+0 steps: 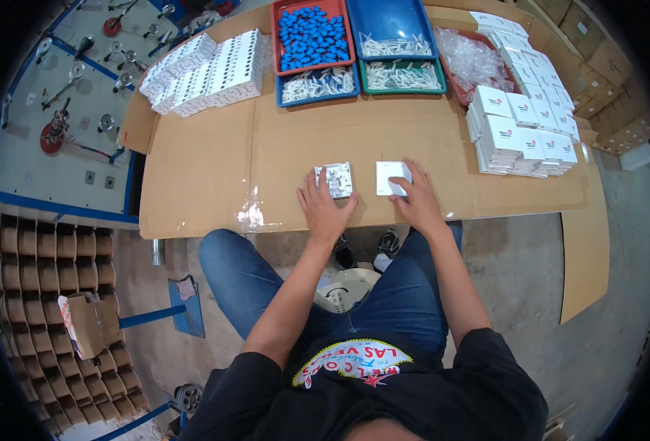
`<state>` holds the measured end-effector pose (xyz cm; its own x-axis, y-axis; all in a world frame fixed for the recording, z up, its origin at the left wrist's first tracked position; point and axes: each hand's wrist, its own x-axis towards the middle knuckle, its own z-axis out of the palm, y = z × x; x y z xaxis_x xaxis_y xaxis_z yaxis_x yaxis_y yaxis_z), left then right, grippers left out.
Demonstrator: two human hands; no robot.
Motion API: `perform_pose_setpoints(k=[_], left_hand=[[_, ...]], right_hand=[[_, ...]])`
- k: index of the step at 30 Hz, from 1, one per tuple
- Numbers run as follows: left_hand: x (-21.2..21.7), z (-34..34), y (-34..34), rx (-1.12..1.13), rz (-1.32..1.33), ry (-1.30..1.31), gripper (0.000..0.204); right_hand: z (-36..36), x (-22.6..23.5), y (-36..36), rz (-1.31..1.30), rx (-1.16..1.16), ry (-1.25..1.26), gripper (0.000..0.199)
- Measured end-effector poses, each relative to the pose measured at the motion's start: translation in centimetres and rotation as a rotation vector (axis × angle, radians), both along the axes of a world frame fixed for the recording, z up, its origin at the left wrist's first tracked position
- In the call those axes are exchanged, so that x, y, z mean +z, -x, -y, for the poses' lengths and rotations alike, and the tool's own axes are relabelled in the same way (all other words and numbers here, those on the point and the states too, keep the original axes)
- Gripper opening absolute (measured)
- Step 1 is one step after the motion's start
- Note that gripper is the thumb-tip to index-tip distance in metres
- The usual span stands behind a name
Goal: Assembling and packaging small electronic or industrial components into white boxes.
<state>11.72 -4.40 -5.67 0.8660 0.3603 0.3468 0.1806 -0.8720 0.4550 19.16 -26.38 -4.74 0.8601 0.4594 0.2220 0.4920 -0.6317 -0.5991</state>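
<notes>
Near the front of the cardboard-covered table lies a white square plastic box [337, 180], its open inside showing small moulded parts. My left hand [323, 209] grips it, fingers along its left side and thumb by its lower right corner. To its right, a flat white square cover [386, 178] lies with its smooth face up. My right hand [419, 198] holds this cover at its right side, the thumb over its face and the fingers by its far right edge. A gap of table separates the two pieces.
Along the back stand a red tray [275, 44] of blue pieces, blue [391, 15] and green [402, 91] trays of white pieces, and a red tray [457, 92] of clear bags. Stacked white boxes [225, 70] stand at back left, more white boxes [512, 140] at right.
</notes>
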Motion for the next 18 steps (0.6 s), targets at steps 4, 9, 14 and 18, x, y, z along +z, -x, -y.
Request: perform_pose_setpoints(k=[4,9,14,18], left_hand=[[-0.1,-0.2,-1.3,0.008,-0.030,-0.025,0.086],[0.3,0.8,-1.9,0.045,-0.075,-0.052,0.087],[1.6,1.2,-1.9,0.078,-0.105,-0.040,0.094],[1.5,0.6,-1.5,0.113,-0.127,-0.041,0.096]], right_hand=[[0.3,-1.2,-1.2,0.057,0.003,-0.018,0.041],[0.9,0.8,-1.5,0.057,-0.017,-0.028,0.040],[3.8,7.7,-6.6,0.112,-0.026,-0.060,0.031],[6.3,12.7,-17.3,0.208,-0.176,0.027,0.019]])
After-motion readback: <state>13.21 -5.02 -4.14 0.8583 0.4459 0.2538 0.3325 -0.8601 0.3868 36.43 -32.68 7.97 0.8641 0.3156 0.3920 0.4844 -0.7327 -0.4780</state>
